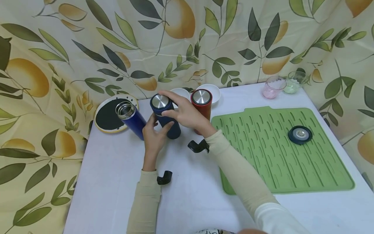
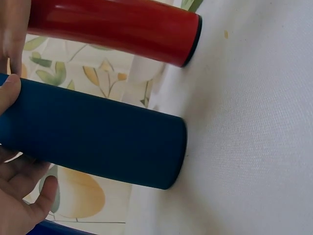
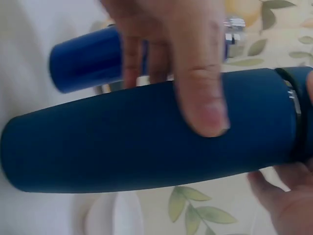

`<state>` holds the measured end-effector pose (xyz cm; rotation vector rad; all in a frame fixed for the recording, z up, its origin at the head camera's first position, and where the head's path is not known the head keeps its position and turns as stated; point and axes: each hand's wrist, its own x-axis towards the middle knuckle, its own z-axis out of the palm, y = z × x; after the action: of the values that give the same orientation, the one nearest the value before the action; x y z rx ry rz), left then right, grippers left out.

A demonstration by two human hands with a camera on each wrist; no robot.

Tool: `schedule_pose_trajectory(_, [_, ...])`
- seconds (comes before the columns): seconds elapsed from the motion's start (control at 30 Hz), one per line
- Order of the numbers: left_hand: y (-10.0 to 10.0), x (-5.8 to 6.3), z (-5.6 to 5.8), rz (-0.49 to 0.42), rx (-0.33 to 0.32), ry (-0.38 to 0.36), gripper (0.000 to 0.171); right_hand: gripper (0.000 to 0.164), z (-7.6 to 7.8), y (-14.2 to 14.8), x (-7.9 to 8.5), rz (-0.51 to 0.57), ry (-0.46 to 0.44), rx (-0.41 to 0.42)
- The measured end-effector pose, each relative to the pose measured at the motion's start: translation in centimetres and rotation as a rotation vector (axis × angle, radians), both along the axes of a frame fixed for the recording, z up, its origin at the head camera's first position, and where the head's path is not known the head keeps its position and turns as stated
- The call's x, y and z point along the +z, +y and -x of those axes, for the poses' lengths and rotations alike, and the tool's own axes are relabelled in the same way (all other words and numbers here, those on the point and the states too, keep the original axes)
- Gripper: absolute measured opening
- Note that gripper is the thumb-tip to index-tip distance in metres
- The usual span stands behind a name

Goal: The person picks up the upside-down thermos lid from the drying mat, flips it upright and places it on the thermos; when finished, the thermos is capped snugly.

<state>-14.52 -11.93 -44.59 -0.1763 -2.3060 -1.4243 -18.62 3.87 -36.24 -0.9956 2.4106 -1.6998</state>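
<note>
A dark navy thermos flask (image 1: 174, 129) stands upright on the table. My left hand (image 1: 154, 137) holds its body, thumb on one side and fingers on the other. The fingers and thumb of my right hand (image 1: 190, 112) grip the steel-topped navy lid (image 1: 161, 102). In the right wrist view, a narrow gap with a glint of metal shows between lid and flask body (image 3: 122, 142). Just left stands a glossy blue flask (image 1: 135, 123), its steel mouth uncovered. Partly behind my right hand is a red flask (image 1: 204, 105) with a steel-topped lid.
A green ridged mat (image 1: 263, 162) covers the table's right side, with a round dark stopper (image 1: 300, 135) on it. Two white bowls (image 1: 215, 92) stand behind the flasks. Small pink and green glasses (image 1: 274, 87) sit at the back right, a black round board (image 1: 109, 115) at the back left.
</note>
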Motion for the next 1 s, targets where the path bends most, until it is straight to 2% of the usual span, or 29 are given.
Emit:
schedule_pose_trajectory(0.1, [0.1, 0.1, 0.0, -0.005, -0.001, -0.002, 0.062, 0.060, 0.1, 0.1, 0.2, -0.021, 0.013, 0.008])
schedule_pose_trajectory(0.2, [0.2, 0.0, 0.0, -0.005, -0.004, -0.006, 0.062, 0.061, -0.2, 0.0, 0.0, -0.025, 0.009, -0.040])
schedule_pose_trajectory(0.3, [0.3, 0.0, 0.0, 0.000, -0.006, -0.001, 0.062, 0.063, -0.8, -0.3, -0.6, -0.008, 0.053, -0.135])
schedule_pose_trajectory(0.5, [0.4, 0.0, 0.0, 0.035, 0.012, 0.014, 0.054, 0.065, -2.1, -1.9, -1.5, -0.023, 0.227, -0.362])
schedule_pose_trajectory(0.67, [0.2, 0.2, 0.0, 0.047, 0.018, 0.019, 0.046, 0.066, -2.8, -3.1, -1.4, -0.047, 0.297, -0.470])
schedule_pose_trajectory(0.8, [0.0, 0.0, 0.1, 0.052, 0.016, 0.038, 0.043, 0.065, -2.7, -3.0, -1.0, -0.076, 0.267, -0.433])
schedule_pose_trajectory(1.0, [0.0, 0.0, 0.0, 0.030, 0.004, 0.029, 0.062, 0.061, -1.8, -1.6, 0.0, -0.095, 0.149, -0.248])
